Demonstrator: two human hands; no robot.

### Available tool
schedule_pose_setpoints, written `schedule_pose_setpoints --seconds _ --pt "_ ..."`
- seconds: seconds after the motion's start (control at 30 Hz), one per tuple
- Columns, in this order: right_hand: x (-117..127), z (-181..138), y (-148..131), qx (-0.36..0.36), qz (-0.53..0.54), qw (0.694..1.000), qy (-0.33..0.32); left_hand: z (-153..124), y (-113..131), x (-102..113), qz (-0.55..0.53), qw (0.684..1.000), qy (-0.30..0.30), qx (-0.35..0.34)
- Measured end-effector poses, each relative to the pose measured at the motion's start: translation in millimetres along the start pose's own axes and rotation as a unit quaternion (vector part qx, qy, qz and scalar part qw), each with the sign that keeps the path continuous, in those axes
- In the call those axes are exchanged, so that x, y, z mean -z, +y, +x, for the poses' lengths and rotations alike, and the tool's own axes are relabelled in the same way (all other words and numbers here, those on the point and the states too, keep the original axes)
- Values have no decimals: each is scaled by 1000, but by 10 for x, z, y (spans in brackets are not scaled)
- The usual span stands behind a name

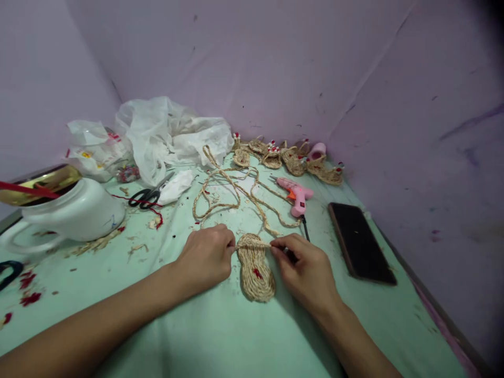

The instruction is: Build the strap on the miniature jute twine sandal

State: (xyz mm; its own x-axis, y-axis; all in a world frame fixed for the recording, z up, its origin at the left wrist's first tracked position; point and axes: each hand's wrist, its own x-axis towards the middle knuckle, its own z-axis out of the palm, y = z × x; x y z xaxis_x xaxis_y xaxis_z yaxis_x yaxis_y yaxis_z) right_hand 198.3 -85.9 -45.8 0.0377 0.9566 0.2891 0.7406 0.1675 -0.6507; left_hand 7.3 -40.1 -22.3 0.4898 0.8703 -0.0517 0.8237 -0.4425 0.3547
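Note:
A small slipper sole [255,289] of coiled straw braid, with a red spot near its middle, lies flat on the green cloth [212,331]. Across its far part runs a short straw braid [254,245], stretched from side to side. My left hand [208,254] is closed in a pinch at the braid's left end. At the right end, the thumb and fingers of my right hand [309,265] pinch the braid. Just beyond the sole, a long loose straw braid [236,184] curls over the cloth.
A pink glue gun [300,197] and a phone [362,244] lie to the right. Small straw slippers [293,160] line the back wall. Black-handled scissors [145,198], a plastic bag [153,136] and a white pot [79,210] are at left, among straw scraps.

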Motion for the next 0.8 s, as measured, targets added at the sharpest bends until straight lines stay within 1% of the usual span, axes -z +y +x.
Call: schedule_pose_setpoints --seconds 0.13,0.33,0.43,0.57,0.8 --pt "-57 -3 5 -26 -21 999 -19 21 14 -55 22 999 -5 26" --pt "-107 4 -12 -37 -32 998 -44 45 28 -71 14 998 -9 58" --pt "-101 3 -32 -42 -51 996 -53 52 25 -77 13 998 -10 64" --pt "-96 -5 -46 -38 -42 997 -47 37 21 -95 10 998 -5 61" --pt "-104 -13 -43 -13 -20 999 -23 -1 15 -122 -14 998 29 61"
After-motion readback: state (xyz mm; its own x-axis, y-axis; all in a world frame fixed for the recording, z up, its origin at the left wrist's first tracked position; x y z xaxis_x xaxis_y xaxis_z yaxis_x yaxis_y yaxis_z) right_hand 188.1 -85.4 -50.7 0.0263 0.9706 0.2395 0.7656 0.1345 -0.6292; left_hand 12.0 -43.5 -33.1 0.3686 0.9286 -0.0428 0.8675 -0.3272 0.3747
